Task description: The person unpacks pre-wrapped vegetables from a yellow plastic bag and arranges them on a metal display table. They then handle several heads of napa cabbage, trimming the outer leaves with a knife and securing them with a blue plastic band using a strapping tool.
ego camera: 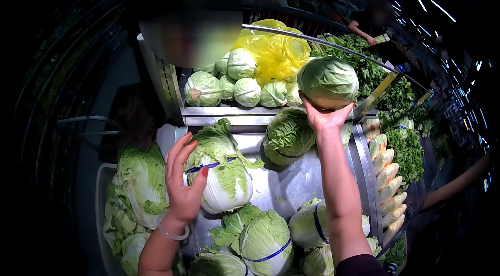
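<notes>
A round green cabbage [328,80] rests on the palm and spread fingers of my right hand [327,115], raised over the upper right part of the metal display. My left hand [183,186], with red nails and a pale bangle on the wrist, has its fingers apart and holds nothing. Beside it lies a napa cabbage [224,174] with a blue band around it; whether they touch I cannot tell. Another banded leafy cabbage [289,135] sits just left of my right wrist. Closer to me are several more napa cabbages [266,239], some with blue bands.
Pale round cabbages [247,92] and yellow plastic bags [275,49] fill the back shelf behind a metal rail [273,30]. A crate [102,213] of napa cabbages stands at left. Wrapped produce [386,178] and leafy greens [404,155] line the right. A person [363,33] handles bundled stalks farther off.
</notes>
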`<state>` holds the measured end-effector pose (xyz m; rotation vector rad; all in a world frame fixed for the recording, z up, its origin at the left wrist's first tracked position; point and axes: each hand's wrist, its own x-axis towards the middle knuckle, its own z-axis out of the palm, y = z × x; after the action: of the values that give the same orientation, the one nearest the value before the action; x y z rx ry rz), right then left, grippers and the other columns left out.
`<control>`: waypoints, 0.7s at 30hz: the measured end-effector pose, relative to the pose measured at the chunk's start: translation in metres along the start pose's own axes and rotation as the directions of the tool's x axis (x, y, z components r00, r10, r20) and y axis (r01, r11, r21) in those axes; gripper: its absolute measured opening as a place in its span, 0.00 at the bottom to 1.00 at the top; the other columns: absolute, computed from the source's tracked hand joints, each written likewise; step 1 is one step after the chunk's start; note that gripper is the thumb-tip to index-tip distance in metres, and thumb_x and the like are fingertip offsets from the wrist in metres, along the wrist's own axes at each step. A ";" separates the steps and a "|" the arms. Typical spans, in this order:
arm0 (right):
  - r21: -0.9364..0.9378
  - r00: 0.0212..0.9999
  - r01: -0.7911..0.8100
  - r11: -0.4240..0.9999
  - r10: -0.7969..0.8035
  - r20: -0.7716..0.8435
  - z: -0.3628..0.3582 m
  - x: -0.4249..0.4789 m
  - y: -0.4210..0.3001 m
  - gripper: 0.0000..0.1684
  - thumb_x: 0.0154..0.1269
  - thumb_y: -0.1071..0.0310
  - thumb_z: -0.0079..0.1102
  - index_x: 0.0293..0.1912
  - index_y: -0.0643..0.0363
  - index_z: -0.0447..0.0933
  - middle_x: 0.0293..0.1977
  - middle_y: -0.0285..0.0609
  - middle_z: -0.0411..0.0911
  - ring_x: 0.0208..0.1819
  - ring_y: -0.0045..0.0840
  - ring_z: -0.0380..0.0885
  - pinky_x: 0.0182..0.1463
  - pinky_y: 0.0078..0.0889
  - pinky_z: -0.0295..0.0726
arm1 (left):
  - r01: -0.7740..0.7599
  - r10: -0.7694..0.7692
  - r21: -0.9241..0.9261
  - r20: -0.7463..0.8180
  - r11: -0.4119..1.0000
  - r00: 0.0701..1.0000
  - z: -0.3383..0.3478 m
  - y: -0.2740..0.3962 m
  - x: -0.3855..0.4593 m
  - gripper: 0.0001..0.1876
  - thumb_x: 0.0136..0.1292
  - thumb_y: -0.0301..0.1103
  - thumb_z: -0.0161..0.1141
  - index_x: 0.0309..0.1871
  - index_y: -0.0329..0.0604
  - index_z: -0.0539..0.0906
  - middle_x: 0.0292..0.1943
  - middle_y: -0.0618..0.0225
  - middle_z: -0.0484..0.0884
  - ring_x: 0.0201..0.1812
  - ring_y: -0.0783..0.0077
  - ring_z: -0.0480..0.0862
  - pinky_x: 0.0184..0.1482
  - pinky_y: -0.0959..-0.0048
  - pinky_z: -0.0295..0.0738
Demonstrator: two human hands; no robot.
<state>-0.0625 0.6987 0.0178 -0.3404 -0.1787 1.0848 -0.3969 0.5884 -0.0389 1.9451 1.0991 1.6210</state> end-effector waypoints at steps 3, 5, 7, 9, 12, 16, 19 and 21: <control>-0.179 0.973 0.071 0.981 -0.108 -0.206 -0.027 0.071 -0.044 0.49 0.63 0.28 0.53 0.74 0.38 0.51 0.76 0.50 0.43 0.72 0.55 0.55 0.68 0.81 0.57 | 0.243 -0.243 0.135 -0.016 0.961 0.970 -0.023 -0.024 -0.049 0.26 0.60 0.23 0.60 0.64 0.37 0.74 0.66 0.55 0.71 0.68 0.56 0.69 0.70 0.61 0.61; -0.153 0.979 0.009 0.988 -0.040 -0.200 -0.052 0.089 -0.049 0.38 0.68 0.40 0.58 0.70 0.40 0.59 0.72 0.55 0.53 0.68 0.55 0.64 0.68 0.74 0.65 | 0.519 -0.519 -0.012 -0.002 0.854 0.854 -0.029 -0.046 -0.087 0.29 0.65 0.26 0.60 0.70 0.37 0.69 0.69 0.57 0.67 0.69 0.59 0.67 0.71 0.62 0.59; -0.287 0.974 -0.003 0.958 0.067 0.215 -0.053 0.061 -0.025 0.25 0.74 0.52 0.54 0.65 0.45 0.66 0.65 0.58 0.67 0.63 0.51 0.72 0.69 0.61 0.71 | 0.763 -0.783 -0.246 0.026 0.598 0.621 -0.025 -0.086 -0.131 0.33 0.70 0.32 0.60 0.74 0.35 0.62 0.71 0.55 0.65 0.71 0.61 0.65 0.72 0.63 0.58; -0.521 0.946 -0.033 0.853 0.195 0.260 -0.043 0.004 0.015 0.26 0.76 0.54 0.52 0.63 0.61 0.68 0.57 0.56 0.75 0.59 0.44 0.77 0.62 0.44 0.80 | 0.828 -0.873 -0.382 0.099 0.410 0.478 -0.018 -0.100 -0.150 0.40 0.71 0.41 0.62 0.76 0.31 0.54 0.72 0.53 0.63 0.71 0.61 0.65 0.72 0.64 0.58; -0.818 0.875 -0.262 0.511 0.484 0.022 -0.088 -0.056 0.059 0.27 0.77 0.47 0.49 0.42 0.64 0.79 0.34 0.48 0.85 0.36 0.33 0.86 0.39 0.31 0.87 | 0.832 -0.877 -0.486 0.235 0.267 0.419 -0.008 -0.112 -0.148 0.44 0.69 0.44 0.64 0.77 0.31 0.51 0.73 0.52 0.61 0.70 0.61 0.66 0.72 0.65 0.58; -0.957 0.876 -0.288 0.033 0.414 -0.249 -0.191 -0.096 0.111 0.30 0.77 0.42 0.45 0.62 0.55 0.73 0.48 0.38 0.80 0.46 0.20 0.78 0.52 0.32 0.77 | 0.747 -0.803 -0.589 0.260 0.307 0.536 0.019 -0.104 -0.130 0.50 0.65 0.45 0.68 0.78 0.33 0.47 0.73 0.50 0.61 0.70 0.60 0.67 0.71 0.65 0.60; -0.695 0.712 -0.572 0.434 0.684 -0.159 -0.210 -0.126 0.147 0.42 0.73 0.32 0.41 0.71 0.53 0.63 0.68 0.43 0.68 0.61 0.33 0.74 0.65 0.41 0.72 | 0.760 -0.823 -0.434 0.071 0.483 0.564 0.046 -0.118 -0.144 0.58 0.54 0.46 0.77 0.78 0.37 0.47 0.72 0.45 0.60 0.71 0.53 0.64 0.72 0.60 0.60; -0.565 0.676 -0.649 0.509 0.727 -0.122 -0.220 -0.140 0.159 0.39 0.76 0.40 0.45 0.71 0.59 0.62 0.67 0.44 0.70 0.63 0.32 0.73 0.66 0.39 0.72 | 0.780 -0.811 -0.247 -0.044 0.575 0.584 0.048 -0.115 -0.152 0.61 0.50 0.47 0.79 0.77 0.35 0.48 0.70 0.43 0.61 0.71 0.49 0.63 0.72 0.57 0.58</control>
<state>-0.1921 0.6015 -0.2411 -0.9505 -0.5298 1.8698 -0.3930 0.5539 -0.2325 0.9142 1.5048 1.2686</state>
